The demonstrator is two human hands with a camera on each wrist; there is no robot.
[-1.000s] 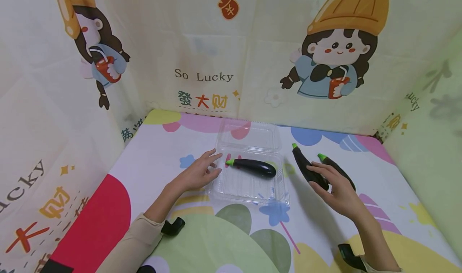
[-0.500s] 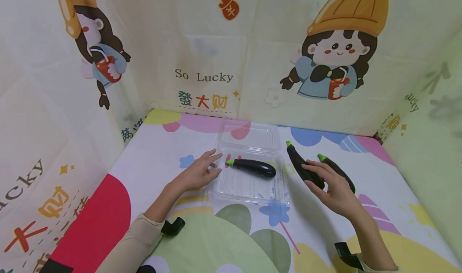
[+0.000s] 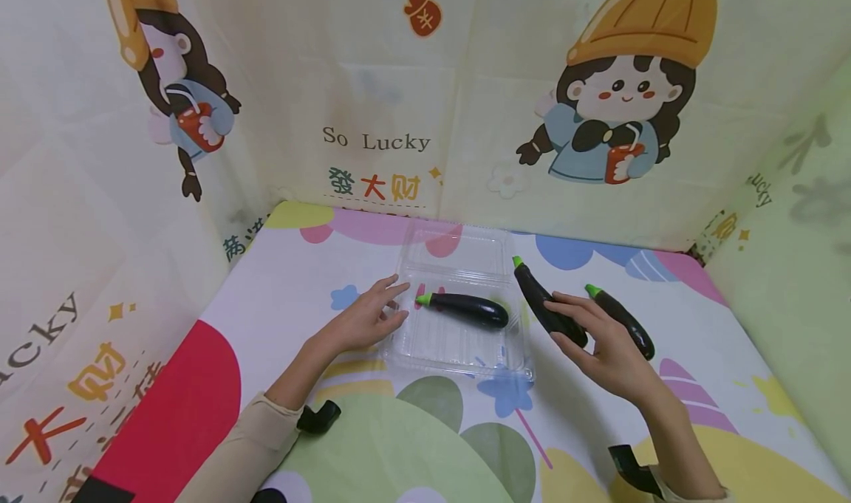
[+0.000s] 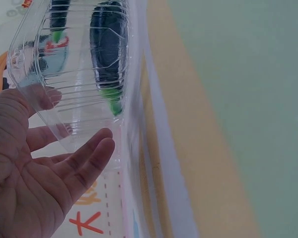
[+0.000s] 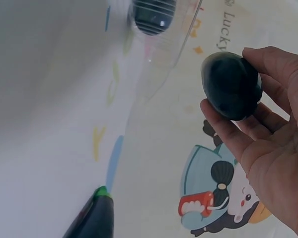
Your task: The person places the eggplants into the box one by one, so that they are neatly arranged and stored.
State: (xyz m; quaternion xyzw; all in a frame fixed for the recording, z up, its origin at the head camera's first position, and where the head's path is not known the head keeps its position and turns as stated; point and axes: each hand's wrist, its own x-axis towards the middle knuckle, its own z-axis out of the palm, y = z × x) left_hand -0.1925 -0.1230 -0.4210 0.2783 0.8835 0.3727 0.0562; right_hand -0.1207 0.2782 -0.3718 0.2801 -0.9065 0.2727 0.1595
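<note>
My right hand [image 3: 601,348] pinches the thick end of a dark eggplant [image 3: 541,296] between thumb and fingers. This eggplant is held off the table, its green tip pointing to the back left, near the right side of a clear plastic clamshell box [image 3: 425,348]. Inside the box's base lies a second eggplant [image 3: 468,309], green tip to the left. My left hand [image 3: 362,318] is at the box's left side, fingers loosely spread; in the left wrist view its fingertips [image 4: 107,144] overlap the box's end wall. Whether they press on it is hard to tell.
A third eggplant [image 3: 621,318] lies on the table to the right of my right hand. The box's lid [image 3: 459,248] is folded back towards the rear wall [image 3: 479,119]. A patterned cloth [image 3: 279,289] covers the table, and printed sheets stand around it.
My right hand has carried its eggplant leftward, away from the eggplant on the right and closer to the box. My left hand and the box stay where they were.
</note>
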